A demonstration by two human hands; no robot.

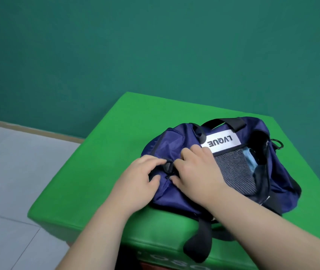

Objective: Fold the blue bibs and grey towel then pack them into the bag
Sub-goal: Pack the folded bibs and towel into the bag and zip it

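Teal-green wall (155,45) fills frame from 9 through 12 to 3 o'clock, plain, evenly lit. Beige skirting strip (28,128) along wall foot at 9 o'clock, slanting down toward centre. Pale grey tiled floor (9,182) at 8 o'clock, thin joint lines. Bright green padded block (100,152) from centre to 6 o'clock: rounded front edge, faint unreadable lettering on front face.

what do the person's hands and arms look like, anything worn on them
The left hand and right hand are both bare: no gloves, rings, watch or wristband show. The forearms are uncovered too, with no sleeve in view down to the frame's lower edge. The fingers carry no visible markings.
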